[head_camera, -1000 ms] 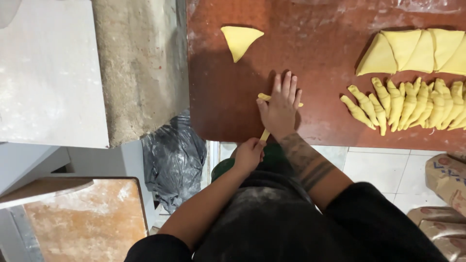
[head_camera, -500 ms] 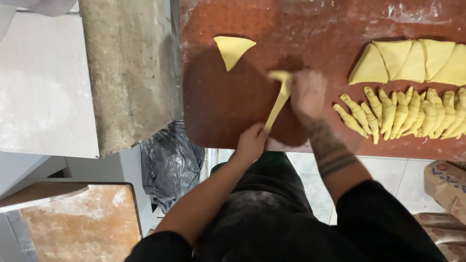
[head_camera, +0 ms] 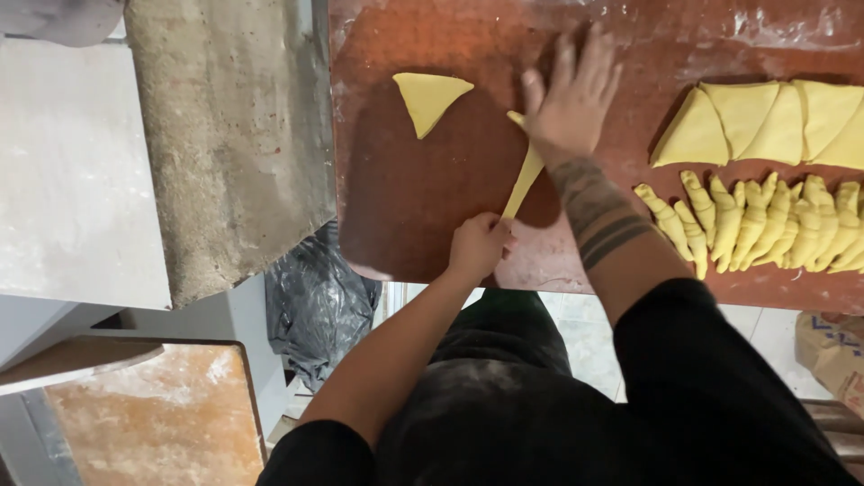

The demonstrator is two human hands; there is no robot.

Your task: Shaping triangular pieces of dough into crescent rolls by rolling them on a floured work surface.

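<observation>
At 9 o'clock on the reddish counter (head_camera: 405,207), a loose dough triangle (head_camera: 430,97) lies apart. Centre: left hand (head_camera: 477,247) pinches the narrow tail of a stretched dough strip (head_camera: 524,180), grip closed on it. Right hand (head_camera: 571,99) lies flat, fingers spread, on the wide end. Looks like the rolling step; next needs steady tension w/ even palm pressure. At 3 o'clock: rolled croissants (head_camera: 756,225), cut triangles (head_camera: 765,121).

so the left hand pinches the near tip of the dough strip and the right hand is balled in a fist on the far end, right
Not quite. In the head view the right hand lies flat with fingers spread on the far end of the dough strip, not in a fist. The left hand does pinch the near tip.
</observation>
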